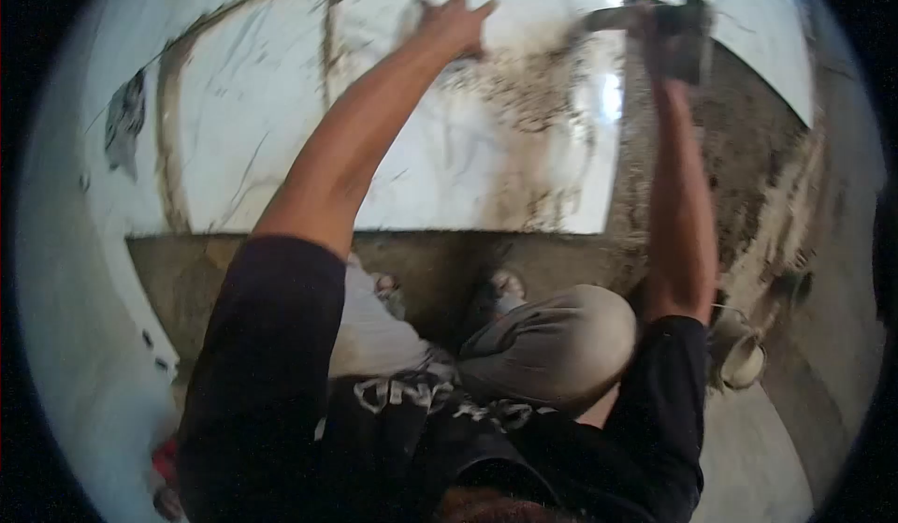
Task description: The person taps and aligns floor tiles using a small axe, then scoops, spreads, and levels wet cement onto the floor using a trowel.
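While brown smears (528, 88) are streaking a white, grey-veined tile (435, 144), a person in a black T-shirt (262, 383) and pale trousers (552, 345) is crouching at its near edge, both arms reaching forward over the floor. The left hand (456, 29) is spreading its fingers wide over the far part of the tile — grasping nothing — though whether it is pressing on the surface is impossible to tell. The right hand (645, 22) is clenching a blurred, dark, mallet-like tool (690, 41) near the tile's far right corner, a blocky end showing to the right of the hand and a narrower end poking out to its left. Along the tile's right edge, a rough, dark bed (748, 139) is lying exposed. A neighbouring tile (248, 111) is sitting to the left across a dirt-lined joint (329, 27), with a grey scrap (124, 121) lying farther left. Beside the right elbow, a small pail-like container (744, 362) is standing.
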Demonstrator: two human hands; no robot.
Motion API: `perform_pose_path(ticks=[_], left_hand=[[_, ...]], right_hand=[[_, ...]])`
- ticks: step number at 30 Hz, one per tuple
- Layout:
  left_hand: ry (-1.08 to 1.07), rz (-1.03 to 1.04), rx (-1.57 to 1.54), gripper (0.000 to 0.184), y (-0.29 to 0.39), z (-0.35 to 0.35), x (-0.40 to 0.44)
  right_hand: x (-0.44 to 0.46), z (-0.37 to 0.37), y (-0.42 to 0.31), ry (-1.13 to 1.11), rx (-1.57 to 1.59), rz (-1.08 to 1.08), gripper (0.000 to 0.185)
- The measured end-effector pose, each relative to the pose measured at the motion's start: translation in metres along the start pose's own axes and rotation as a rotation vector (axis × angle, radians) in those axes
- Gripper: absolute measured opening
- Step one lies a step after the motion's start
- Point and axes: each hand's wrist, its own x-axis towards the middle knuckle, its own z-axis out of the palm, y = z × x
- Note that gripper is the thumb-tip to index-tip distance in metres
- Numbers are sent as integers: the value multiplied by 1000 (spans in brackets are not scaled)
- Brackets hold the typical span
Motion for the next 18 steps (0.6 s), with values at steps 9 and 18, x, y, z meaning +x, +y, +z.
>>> perform_pose_path(ticks=[9, 18], left_hand=[[83, 329, -170, 72, -103, 48, -91], [5, 169, -161, 86, -146, 83, -228]], right_hand=[[18, -16, -31, -31, -615, -377, 31], [9, -10, -22, -232, -324, 5, 26]])
